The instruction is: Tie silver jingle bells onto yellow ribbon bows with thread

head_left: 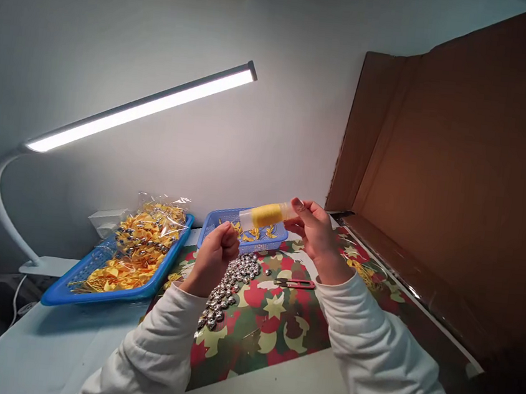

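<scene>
My right hand grips one end of a spool of yellow thread, its thumb on top. The spool lies nearly level in the air, its clear end pointing left. Just left of it, my left hand is closed with thumb and fingers pressed together; whatever is in it is too small to make out. Silver bells lie in a pile below my hands on a patterned mat. Thread snips with a red handle rest on the mat near my right wrist.
A blue basket with yellow pieces stands behind the hands. On the left, a larger blue tray carries yellow ribbon pieces and a clear bag. A lit lamp reaches over from the left. Cardboard walls the right side.
</scene>
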Available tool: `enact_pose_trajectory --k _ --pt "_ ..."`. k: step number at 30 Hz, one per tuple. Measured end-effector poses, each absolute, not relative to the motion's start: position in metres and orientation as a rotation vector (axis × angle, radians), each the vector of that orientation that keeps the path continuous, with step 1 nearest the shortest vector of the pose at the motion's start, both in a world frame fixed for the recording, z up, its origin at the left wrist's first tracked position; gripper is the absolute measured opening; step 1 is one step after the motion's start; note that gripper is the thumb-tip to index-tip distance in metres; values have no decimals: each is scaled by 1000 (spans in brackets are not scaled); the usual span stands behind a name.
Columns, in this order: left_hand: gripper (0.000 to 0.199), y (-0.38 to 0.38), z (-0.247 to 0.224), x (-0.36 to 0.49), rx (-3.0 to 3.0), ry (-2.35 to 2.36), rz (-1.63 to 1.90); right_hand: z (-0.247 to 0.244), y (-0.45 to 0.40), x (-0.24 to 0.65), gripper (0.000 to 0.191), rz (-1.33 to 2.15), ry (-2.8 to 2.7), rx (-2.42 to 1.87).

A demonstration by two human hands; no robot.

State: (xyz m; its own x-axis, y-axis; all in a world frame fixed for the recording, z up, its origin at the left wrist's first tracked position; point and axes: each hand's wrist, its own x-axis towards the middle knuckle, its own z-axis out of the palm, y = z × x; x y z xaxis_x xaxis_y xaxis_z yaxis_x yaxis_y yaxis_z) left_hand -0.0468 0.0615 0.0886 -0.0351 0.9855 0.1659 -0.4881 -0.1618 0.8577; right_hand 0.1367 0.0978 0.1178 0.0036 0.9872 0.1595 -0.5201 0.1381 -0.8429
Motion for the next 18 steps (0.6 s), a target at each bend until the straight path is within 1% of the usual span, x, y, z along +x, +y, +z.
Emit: enact_pose_trajectory --k 3,7,13,18 --pt "38 61 98 -58 901 723 1625 118 103 143 61 1306 -890 -679" --pt "39 59 115 -83 832 691 1795 115 119 155 58 1179 -770 -676" --pt "42 50 135 -140 717 672 2015 114 145 194 40 1068 -467 -722" --pt "41 43 137 -169 658 697 2113 114 152 220 31 1031 -401 -733"
